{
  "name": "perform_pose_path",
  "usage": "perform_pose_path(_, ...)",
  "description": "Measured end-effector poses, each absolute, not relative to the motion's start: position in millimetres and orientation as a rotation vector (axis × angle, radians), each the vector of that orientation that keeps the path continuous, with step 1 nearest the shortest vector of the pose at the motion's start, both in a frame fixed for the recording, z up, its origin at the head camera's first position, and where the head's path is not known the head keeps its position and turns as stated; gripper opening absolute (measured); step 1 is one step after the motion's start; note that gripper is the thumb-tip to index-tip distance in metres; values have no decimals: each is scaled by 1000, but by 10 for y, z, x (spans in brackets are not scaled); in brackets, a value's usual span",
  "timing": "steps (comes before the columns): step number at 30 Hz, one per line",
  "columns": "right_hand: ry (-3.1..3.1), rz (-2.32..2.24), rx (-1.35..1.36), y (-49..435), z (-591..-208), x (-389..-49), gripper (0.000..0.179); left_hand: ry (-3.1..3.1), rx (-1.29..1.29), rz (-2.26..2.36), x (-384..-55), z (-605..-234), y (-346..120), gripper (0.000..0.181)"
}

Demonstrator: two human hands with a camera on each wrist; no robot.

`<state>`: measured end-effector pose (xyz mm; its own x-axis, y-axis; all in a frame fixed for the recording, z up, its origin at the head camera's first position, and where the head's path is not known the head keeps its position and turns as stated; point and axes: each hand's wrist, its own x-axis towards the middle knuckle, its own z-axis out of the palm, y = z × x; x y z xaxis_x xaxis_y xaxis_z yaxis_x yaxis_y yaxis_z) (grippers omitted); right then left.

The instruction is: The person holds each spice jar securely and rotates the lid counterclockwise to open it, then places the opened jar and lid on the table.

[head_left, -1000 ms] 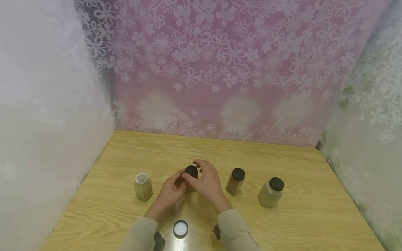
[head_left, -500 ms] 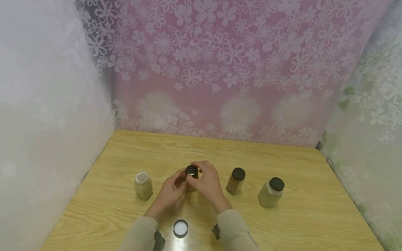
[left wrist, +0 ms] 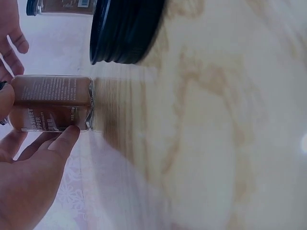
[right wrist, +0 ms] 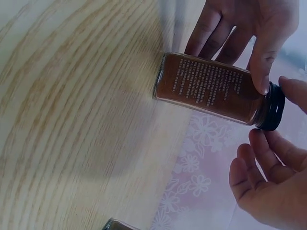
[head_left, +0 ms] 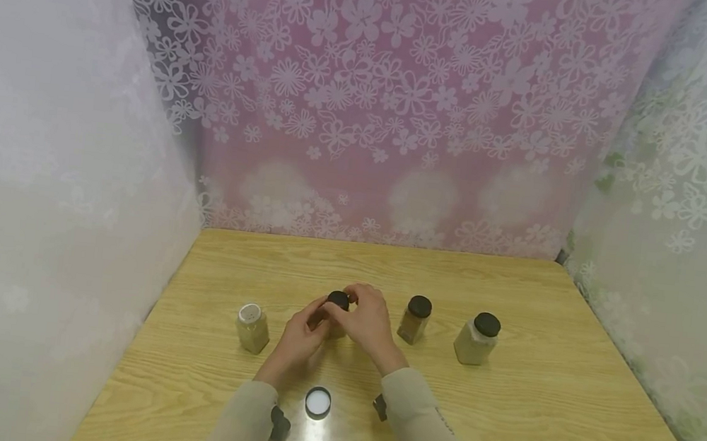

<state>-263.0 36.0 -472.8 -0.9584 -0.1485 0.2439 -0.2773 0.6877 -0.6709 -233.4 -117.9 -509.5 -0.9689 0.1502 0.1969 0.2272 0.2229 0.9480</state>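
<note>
A glass spice jar (right wrist: 211,91) of reddish-brown powder, with white print on its side, stands upright on the table. My left hand (head_left: 300,339) grips its body between thumb and fingers, as the left wrist view also shows. Around its black lid (right wrist: 274,108), the thumb and fingertips of my right hand (head_left: 371,322) pinch from opposite sides. The lid sits on the jar's neck. In the head view the hands hide most of the jar.
A loose black lid (head_left: 318,403) lies white inside up between the forearms. To the left stands a lidless jar (head_left: 252,330) with a perforated top. Two lidded jars, one brown (head_left: 414,322) and one pale (head_left: 475,342), stand right on the wooden table (head_left: 532,422).
The right hand's fingers have shifted about the black lid, closing on it and changing their hold. The left hand and jar have stayed in place.
</note>
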Motion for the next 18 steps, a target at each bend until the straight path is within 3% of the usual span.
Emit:
perform_pose_path(7,-2698,1183,473,363,-4752,-2657,40,-2411,-303,-1995,-2484,-5368,-1211,50)
perform_pose_path(18,-2713,1215,421,357,-4740,-2623,57,-2431,-317,-1918,-2494,-5380,-1199,52)
